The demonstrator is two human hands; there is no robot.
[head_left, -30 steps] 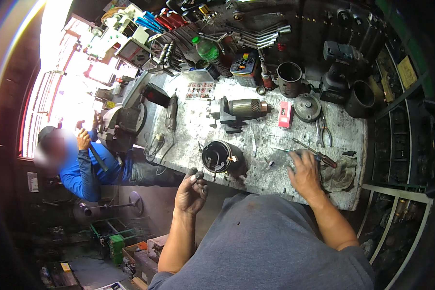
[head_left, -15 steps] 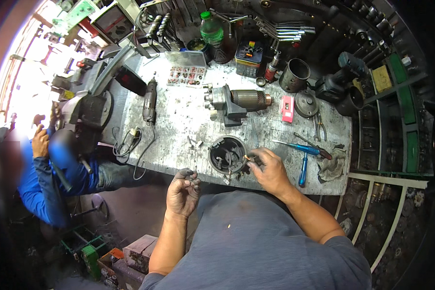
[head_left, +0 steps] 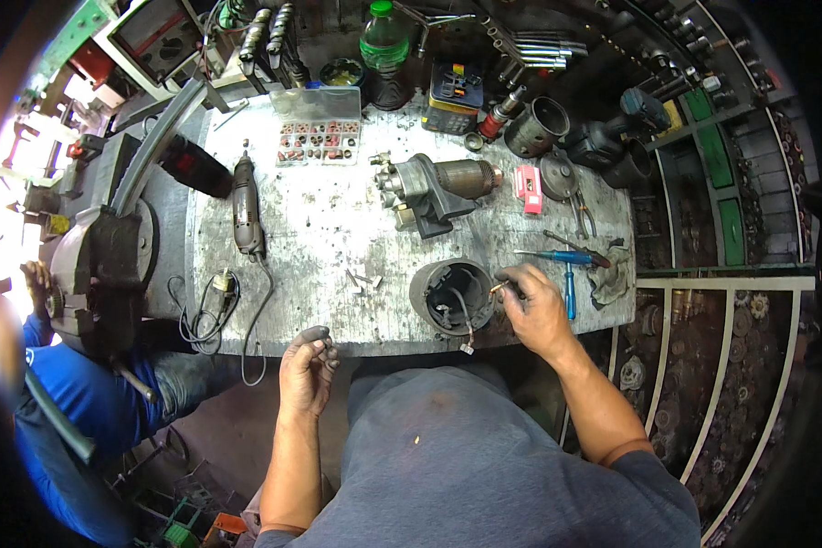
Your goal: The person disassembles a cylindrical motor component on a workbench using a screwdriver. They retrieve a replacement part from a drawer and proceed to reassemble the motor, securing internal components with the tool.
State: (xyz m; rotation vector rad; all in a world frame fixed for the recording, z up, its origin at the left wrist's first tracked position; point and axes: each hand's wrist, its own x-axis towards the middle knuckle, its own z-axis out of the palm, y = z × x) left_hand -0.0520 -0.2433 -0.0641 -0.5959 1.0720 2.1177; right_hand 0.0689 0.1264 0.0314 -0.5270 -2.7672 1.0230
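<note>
As the head view shows it, the right hand (head_left: 537, 315), right of centre, has thumb and fingers pinched together on a small copper-coloured piece (head_left: 498, 288). The piece is just beside the rim of a dark metal cylinder (head_left: 423, 290); whether they touch cannot be told. A fingertip hold presumably suits so small an item and keeps the palm off the rim.

The cylinder is at the centre of the frame, near the front edge of the workbench (head_left: 310, 237). Its mouth faces up, which likely leaves the inside within sight and reach. A wire (head_left: 464, 306) hangs over the rim, ending in a pale block (head_left: 467, 348).

Left of centre, the left hand (head_left: 303, 374) is raised at the bench edge, fingers curled in toward the thumb. Whether it grips anything cannot be determined.

Small grey pieces (head_left: 365, 281) lie between the hands, apparently kept close for access. A blue screwdriver (head_left: 566, 257) lies beyond the right hand, seemingly laid aside within reach.
</note>
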